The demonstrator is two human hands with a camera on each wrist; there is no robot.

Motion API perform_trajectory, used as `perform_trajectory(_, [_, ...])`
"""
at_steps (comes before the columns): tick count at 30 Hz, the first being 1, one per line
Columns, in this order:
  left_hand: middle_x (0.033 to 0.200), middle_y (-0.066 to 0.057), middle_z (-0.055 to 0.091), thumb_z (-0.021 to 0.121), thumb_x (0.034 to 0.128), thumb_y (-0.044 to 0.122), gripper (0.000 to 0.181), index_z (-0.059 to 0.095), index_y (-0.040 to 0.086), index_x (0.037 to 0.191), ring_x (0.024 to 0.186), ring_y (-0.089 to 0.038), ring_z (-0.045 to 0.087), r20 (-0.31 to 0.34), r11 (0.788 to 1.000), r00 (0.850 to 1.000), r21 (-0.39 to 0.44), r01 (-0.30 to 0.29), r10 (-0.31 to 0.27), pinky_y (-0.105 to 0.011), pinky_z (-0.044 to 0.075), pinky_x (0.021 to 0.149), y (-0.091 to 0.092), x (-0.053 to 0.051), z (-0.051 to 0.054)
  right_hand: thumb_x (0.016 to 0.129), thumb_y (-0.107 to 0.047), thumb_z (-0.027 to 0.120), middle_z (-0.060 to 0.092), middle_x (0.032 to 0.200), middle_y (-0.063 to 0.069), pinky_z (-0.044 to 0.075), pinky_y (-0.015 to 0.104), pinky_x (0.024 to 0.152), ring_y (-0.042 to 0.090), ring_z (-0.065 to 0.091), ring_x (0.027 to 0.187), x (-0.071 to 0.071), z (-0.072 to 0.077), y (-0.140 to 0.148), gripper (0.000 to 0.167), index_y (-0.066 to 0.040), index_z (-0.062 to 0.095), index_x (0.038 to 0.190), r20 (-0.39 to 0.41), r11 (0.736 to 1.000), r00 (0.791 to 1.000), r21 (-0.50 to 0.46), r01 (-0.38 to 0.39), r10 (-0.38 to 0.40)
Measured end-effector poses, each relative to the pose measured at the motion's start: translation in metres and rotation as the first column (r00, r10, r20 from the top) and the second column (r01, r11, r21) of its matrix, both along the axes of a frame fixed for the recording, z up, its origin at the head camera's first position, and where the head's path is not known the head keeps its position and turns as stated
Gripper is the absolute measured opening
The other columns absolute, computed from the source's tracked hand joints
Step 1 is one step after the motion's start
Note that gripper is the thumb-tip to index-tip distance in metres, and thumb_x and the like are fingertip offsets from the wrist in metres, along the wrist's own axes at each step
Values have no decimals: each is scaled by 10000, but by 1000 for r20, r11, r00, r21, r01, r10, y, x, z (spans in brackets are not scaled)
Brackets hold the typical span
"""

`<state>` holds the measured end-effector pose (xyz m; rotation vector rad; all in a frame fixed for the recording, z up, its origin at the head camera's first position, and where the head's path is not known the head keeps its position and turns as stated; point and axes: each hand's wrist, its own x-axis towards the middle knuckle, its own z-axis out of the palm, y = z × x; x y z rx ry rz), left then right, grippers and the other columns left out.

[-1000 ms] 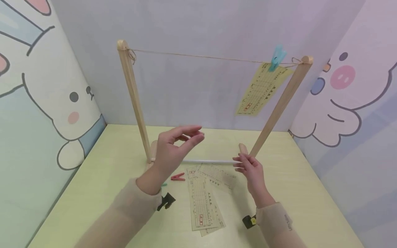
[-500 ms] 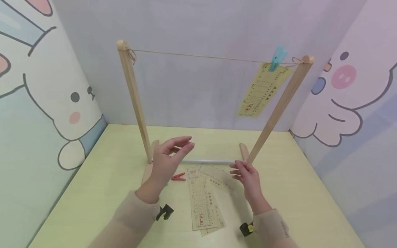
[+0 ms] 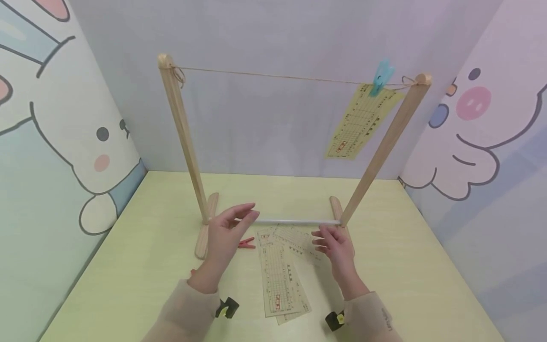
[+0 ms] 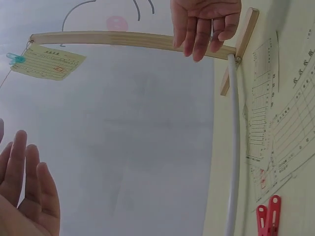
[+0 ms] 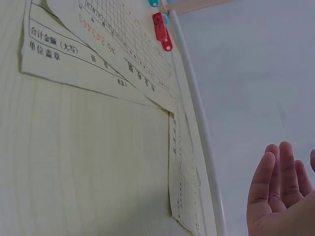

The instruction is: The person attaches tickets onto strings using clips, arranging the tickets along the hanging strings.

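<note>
Pale yellow-green table (image 3: 410, 266): overlapping slips mid-table, rack standing behind.
At least three printed paper slips (image 3: 275, 280), fanned: a front pair stacked askew, another angled at their far end near the white rod (image 3: 295, 222). Red clothespin (image 3: 247, 243) just left of the slips; teal clip (image 5: 166, 21) partly hidden behind it in right wrist view. Small red piece (image 3: 193, 271) farther left, mostly covered, can't ID. Wooden rack stands on two feet (image 3: 202, 241), one each side; rod spans between them.

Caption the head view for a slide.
A turquoise clothespin pins one printed form to twine; lower, left hand and right hand hover empty.
</note>
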<state>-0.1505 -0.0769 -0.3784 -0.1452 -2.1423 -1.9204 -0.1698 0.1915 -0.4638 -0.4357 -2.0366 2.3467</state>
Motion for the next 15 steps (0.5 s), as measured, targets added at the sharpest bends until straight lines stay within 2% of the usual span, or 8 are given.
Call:
perform_trajectory(2, [1007,-112,757,735,899,158,226,738,92,1115,851,-45,654,12,1000,1000,-5,-5,5,-174,492,739,0,1,-6,989,-303,612,737,898,-82,569,279,801,102,686,819,2,-2,-1,249,-76,626,1089,21,1000,1000,20,-8,7])
perform_trajectory(6, [1004,-123,757,731,901,156,233,730,74,1119,861,-11,657,24,1000,1000,-8,-12,12,-170,494,741,-2,1,-16,987,-330,611,735,949,-65,560,270,818,99,682,842,5,-6,-4,422,8,562,1234,44,999,999,49,-25,23])
perform_trajectory(12, [992,-131,754,736,894,147,245,729,59,1122,835,3,641,35,999,999,-34,-33,34,-165,482,676,-5,-3,-34,989,-307,607,736,937,-51,557,246,776,129,690,851,9,-14,-8,435,45,553,1240,56,998,998,44,-34,31])
perform_trajectory(15, [989,-106,756,747,887,178,261,731,73,1125,833,0,633,73,997,996,-53,-47,51,-162,476,650,-7,-7,-48,990,-287,606,738,944,-38,561,253,783,138,694,861,12,-20,-12,427,58,557,1238,58,998,998,50,-43,40])
